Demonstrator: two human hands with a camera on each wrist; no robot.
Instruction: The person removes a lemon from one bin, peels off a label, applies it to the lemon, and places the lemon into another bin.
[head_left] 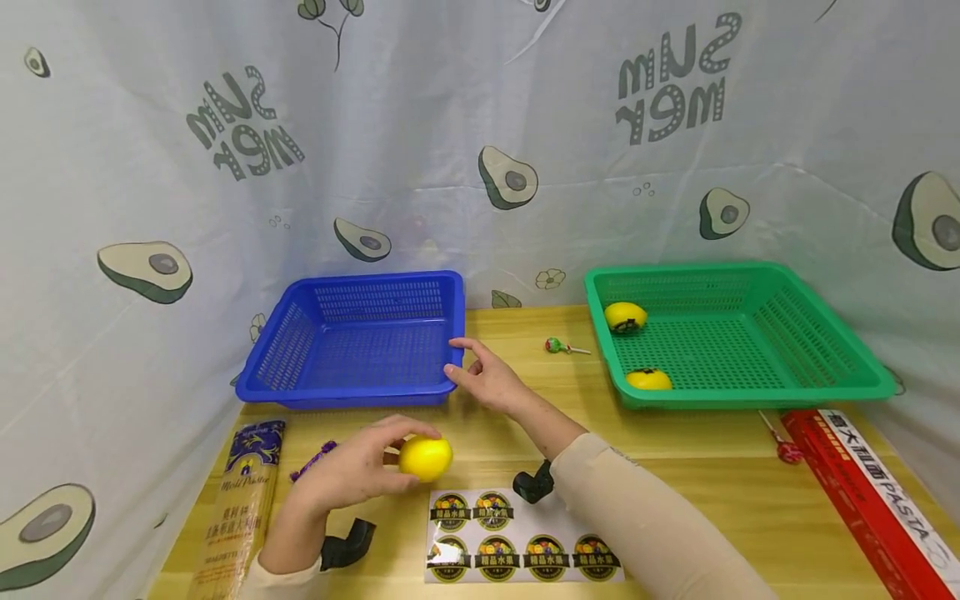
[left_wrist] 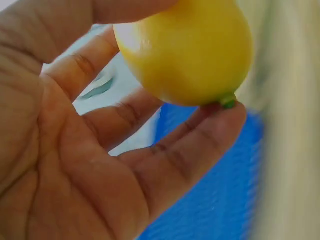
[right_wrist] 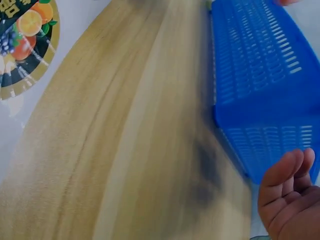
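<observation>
In the head view my left hand (head_left: pixel 367 467) holds a yellow lemon (head_left: pixel 426 459) above the table, between thumb and fingers. The left wrist view shows that lemon (left_wrist: pixel 190 55) close up, a green nub at its lower end near a fingertip. My right hand (head_left: pixel 491 379) is at the right rim of a blue basket (head_left: pixel 348 393), thumb and forefinger spread apart over the edge. Whether they touch it I cannot tell. A white sheet of round fruit stickers (head_left: pixel 525 533) lies in front of me. Two lemons with dark stickers sit in the green basket (head_left: pixel 750 398).
A spaghetti pack (head_left: pixel 243 500) and a purple-wrapped candy (head_left: pixel 313 460) lie at left. One lollipop (head_left: pixel 555 345) lies between the baskets, another (head_left: pixel 787 450) before the green one. A red pasta box (head_left: pixel 862 500) runs along the right. An avocado-print curtain (head_left: pixel 450 125) hangs behind.
</observation>
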